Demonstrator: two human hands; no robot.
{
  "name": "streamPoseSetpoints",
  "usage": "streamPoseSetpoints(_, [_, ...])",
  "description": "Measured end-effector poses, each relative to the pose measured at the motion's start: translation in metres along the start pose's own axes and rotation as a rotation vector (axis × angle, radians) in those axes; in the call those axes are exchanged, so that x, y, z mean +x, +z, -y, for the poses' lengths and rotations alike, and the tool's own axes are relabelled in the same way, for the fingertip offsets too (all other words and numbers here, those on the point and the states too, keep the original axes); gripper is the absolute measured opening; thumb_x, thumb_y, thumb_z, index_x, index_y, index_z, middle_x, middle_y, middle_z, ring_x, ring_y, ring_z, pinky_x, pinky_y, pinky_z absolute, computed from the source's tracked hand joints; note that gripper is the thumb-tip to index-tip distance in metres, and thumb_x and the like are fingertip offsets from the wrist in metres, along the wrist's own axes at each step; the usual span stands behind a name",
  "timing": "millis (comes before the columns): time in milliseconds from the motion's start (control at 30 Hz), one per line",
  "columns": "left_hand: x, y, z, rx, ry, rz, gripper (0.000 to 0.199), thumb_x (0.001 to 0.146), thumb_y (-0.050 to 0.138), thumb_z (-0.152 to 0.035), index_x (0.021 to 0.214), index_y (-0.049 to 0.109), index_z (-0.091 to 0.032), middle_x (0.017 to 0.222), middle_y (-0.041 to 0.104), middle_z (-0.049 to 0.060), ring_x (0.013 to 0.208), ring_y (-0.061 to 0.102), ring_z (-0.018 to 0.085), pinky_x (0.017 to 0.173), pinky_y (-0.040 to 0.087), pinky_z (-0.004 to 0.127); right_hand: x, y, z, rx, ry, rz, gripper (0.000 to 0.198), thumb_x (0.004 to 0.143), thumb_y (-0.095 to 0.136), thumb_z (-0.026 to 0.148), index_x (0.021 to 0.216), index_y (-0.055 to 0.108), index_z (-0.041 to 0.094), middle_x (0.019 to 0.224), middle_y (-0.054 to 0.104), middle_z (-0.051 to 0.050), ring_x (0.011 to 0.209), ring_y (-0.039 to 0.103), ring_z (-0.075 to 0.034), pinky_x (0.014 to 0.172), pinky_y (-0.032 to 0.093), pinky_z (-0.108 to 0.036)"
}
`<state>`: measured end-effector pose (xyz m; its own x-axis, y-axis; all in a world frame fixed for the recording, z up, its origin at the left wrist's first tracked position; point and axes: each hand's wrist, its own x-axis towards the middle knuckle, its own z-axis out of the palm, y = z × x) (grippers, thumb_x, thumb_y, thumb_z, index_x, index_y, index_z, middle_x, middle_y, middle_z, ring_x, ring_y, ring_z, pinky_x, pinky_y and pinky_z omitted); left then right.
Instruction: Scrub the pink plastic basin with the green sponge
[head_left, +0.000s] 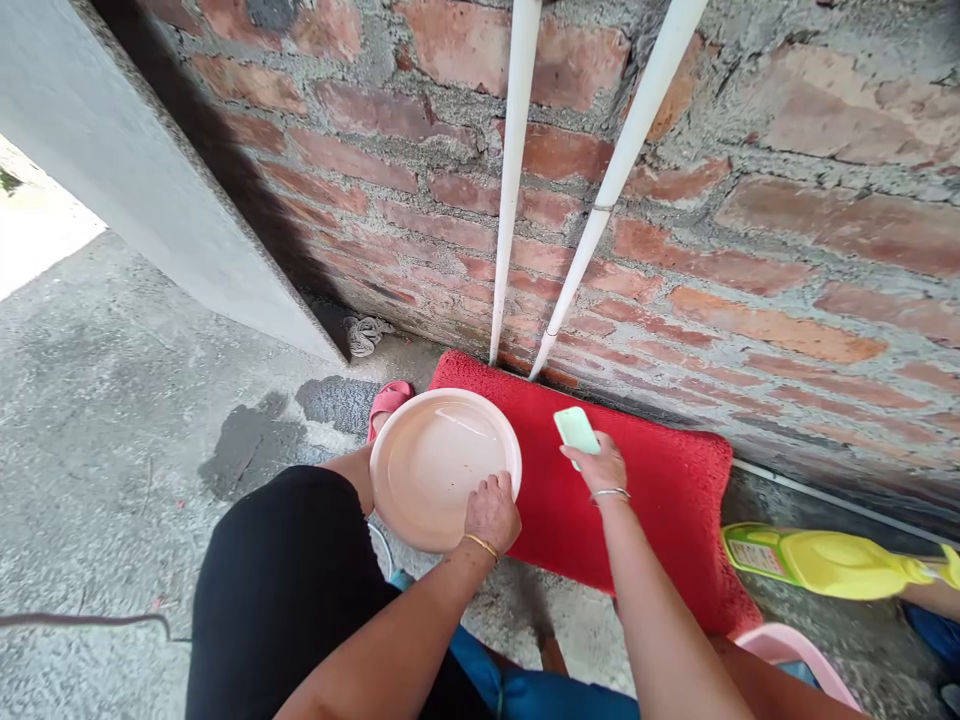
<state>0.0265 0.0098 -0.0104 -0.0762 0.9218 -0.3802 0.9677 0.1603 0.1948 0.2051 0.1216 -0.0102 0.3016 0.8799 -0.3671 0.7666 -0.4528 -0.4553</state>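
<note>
My left hand [493,513] is closed on the near right rim of a pale pink plastic basin [405,520], its fingers curled on the inner side. Shallow water with a few dark specks lies in the basin. My right hand [602,465] grips a smooth pale green bar [576,430] with rounded corners; whether it is soap or the back of a brush, I cannot tell. Both the bar and that hand are above a thick red mat [645,520], which extends beneath them and reaches behind the basin's right side.
A brick wall [465,240] with two white pipes [583,250] rises behind the mat. A yellow detergent bottle [847,565] is at the right, above a pink tub [795,645]. A grey slab [180,190] leans at left, near a crumpled rag [365,335] and wet concrete.
</note>
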Motion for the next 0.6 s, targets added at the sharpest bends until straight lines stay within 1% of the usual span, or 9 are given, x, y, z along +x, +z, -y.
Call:
streamPoseSetpoints(67, [0.0, 0.0, 0.0, -0.009, 0.002, -0.003, 0.037, 0.076, 0.049, -0.022, 0.112, 0.042, -0.018, 0.098, 0.052, 0.01, 0.09, 0.051, 0.021, 0.074, 0.04, 0.032, -0.002, 0.019, 0.025, -0.032, -0.031, 0.073, 0.062, 0.058, 0.068, 0.055, 0.11, 0.052, 0.025, 0.105, 0.061, -0.006, 0.092, 0.058, -0.022, 0.072, 0.043, -0.028])
streamPoseSetpoints(100, [0.0, 0.001, 0.0, -0.013, 0.003, -0.001, 0.037, 0.076, 0.049, -0.022, 0.112, 0.042, -0.018, 0.098, 0.052, 0.01, 0.09, 0.051, 0.022, 0.074, 0.04, 0.033, -0.003, 0.025, 0.032, -0.054, -0.041, 0.097, 0.063, 0.058, 0.068, 0.055, 0.111, 0.051, 0.025, 0.107, 0.06, -0.007, 0.093, 0.058, -0.022, 0.071, 0.043, -0.028])
streamPoseSetpoints(133, [0.001, 0.001, 0.001, -0.017, 0.002, 0.001, 0.037, 0.075, 0.049, -0.022, 0.112, 0.042, -0.018, 0.097, 0.052, 0.01, 0.09, 0.051, 0.022, 0.074, 0.041, 0.033, -0.002, 0.029, 0.035, -0.078, -0.048, 0.112, 0.064, 0.058, 0.068, 0.055, 0.113, 0.051, 0.025, 0.109, 0.059, -0.007, 0.094, 0.058, -0.022, 0.071, 0.043, -0.029])
streamPoseSetpoints(200, [0.001, 0.001, 0.001, -0.025, 0.001, 0.003, 0.036, 0.075, 0.049, -0.022, 0.111, 0.042, -0.018, 0.097, 0.052, 0.01, 0.09, 0.051, 0.022, 0.074, 0.041, 0.034, 0.002, 0.027, 0.029, -0.122, -0.041, 0.119, 0.067, 0.058, 0.068, 0.055, 0.115, 0.05, 0.025, 0.112, 0.058, -0.008, 0.096, 0.057, -0.023, 0.072, 0.043, -0.029])
streamPoseSetpoints(300, [0.001, 0.001, 0.001, -0.039, 0.002, 0.005, 0.034, 0.075, 0.048, -0.022, 0.109, 0.043, -0.018, 0.098, 0.052, 0.01, 0.091, 0.051, 0.022, 0.075, 0.041, 0.033, 0.01, 0.008, -0.006, -0.153, 0.029, 0.077, 0.069, 0.057, 0.067, 0.057, 0.116, 0.05, 0.024, 0.112, 0.058, -0.01, 0.094, 0.059, -0.024, 0.072, 0.045, -0.031])
streamPoseSetpoints(433, [0.0, -0.001, 0.001, -0.047, 0.002, 0.007, 0.032, 0.077, 0.046, -0.019, 0.109, 0.044, -0.018, 0.099, 0.052, 0.01, 0.091, 0.051, 0.021, 0.076, 0.04, 0.033, 0.016, -0.038, -0.077, -0.145, 0.158, -0.051, 0.065, 0.055, 0.068, 0.057, 0.106, 0.057, 0.019, 0.1, 0.063, -0.013, 0.087, 0.061, -0.026, 0.068, 0.046, -0.033])
streamPoseSetpoints(500, [0.0, -0.004, 0.001, -0.045, 0.003, 0.014, 0.033, 0.077, 0.045, -0.019, 0.111, 0.043, -0.018, 0.1, 0.052, 0.011, 0.092, 0.051, 0.022, 0.076, 0.041, 0.033, 0.013, -0.058, -0.106, -0.133, 0.241, -0.122, 0.061, 0.054, 0.069, 0.058, 0.098, 0.059, 0.017, 0.093, 0.064, -0.015, 0.082, 0.062, -0.028, 0.065, 0.046, -0.035])
streamPoseSetpoints(567, [-0.001, -0.006, 0.0, -0.043, 0.005, 0.025, 0.035, 0.078, 0.044, -0.019, 0.113, 0.043, -0.017, 0.101, 0.052, 0.011, 0.093, 0.051, 0.022, 0.076, 0.041, 0.032, 0.006, -0.069, -0.119, -0.104, 0.289, -0.194, 0.06, 0.053, 0.069, 0.059, 0.094, 0.06, 0.016, 0.089, 0.065, -0.015, 0.079, 0.062, -0.029, 0.063, 0.046, -0.036])
streamPoseSetpoints(600, [-0.001, -0.007, 0.0, -0.042, 0.005, 0.03, 0.036, 0.078, 0.044, -0.019, 0.113, 0.042, -0.017, 0.102, 0.052, 0.011, 0.094, 0.051, 0.022, 0.076, 0.041, 0.032, 0.002, -0.07, -0.118, -0.081, 0.281, -0.222, 0.061, 0.053, 0.069, 0.059, 0.095, 0.06, 0.016, 0.09, 0.065, -0.015, 0.079, 0.062, -0.028, 0.063, 0.046, -0.036])
